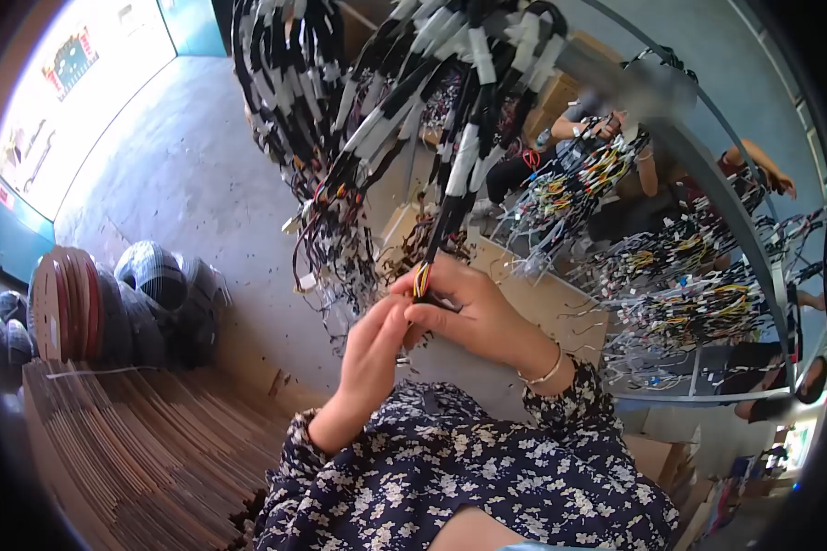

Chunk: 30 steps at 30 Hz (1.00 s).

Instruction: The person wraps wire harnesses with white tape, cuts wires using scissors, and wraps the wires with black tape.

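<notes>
Both my hands meet at the middle of the head view, around the lower end of a black-sleeved wire bundle (448, 217) that hangs from above. Thin yellow, white and dark wires (421, 280) come out of the sleeve between my fingers. My right hand (473, 310) is wrapped round the bundle, with thumb and fingers closed. My left hand (372, 354) touches it from the left, its fingers pressed together near the wires. What the left fingertips pinch is partly hidden. Above hang many black harnesses with white tape (368, 138), their loose wire ends lower down.
Flat cardboard sheets (147, 441) are stacked at lower left, with wrapped spools (64, 303) behind them. A metal rack (708, 399) holding many coloured wire harnesses (680, 303) stands at right. Other people work beyond it, one with an arm (570, 127) showing. Cardboard boxes (553, 96) stand behind the harnesses.
</notes>
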Each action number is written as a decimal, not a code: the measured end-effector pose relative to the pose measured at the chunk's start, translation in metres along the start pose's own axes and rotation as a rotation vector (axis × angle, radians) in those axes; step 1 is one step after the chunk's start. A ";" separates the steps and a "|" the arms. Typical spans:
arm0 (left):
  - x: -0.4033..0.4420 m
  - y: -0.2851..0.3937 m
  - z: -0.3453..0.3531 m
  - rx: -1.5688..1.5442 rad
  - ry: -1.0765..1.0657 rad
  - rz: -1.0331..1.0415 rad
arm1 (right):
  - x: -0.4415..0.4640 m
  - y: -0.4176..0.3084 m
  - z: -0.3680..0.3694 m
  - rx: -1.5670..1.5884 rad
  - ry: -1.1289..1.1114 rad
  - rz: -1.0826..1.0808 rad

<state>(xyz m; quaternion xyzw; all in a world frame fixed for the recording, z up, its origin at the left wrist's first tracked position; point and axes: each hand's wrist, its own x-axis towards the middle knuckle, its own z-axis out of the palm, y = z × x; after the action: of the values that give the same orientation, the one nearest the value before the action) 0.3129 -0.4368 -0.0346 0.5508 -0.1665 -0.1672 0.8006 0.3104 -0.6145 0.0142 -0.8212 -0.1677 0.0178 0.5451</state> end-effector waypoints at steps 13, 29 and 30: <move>0.024 -0.047 0.019 0.669 0.237 0.699 | -0.026 -0.036 0.016 -0.803 0.342 -0.110; 0.107 -0.059 -0.016 0.060 -0.691 0.179 | -0.125 -0.067 0.277 -0.775 2.087 0.887; 0.109 -0.055 -0.016 0.036 -0.733 0.162 | -0.128 -0.089 0.303 -0.812 2.192 1.073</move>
<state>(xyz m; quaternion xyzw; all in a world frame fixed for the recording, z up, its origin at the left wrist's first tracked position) 0.4122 -0.4912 -0.0830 0.4535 -0.4879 -0.2865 0.6886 0.1022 -0.3516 -0.0485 -0.4777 0.7221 -0.4992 0.0342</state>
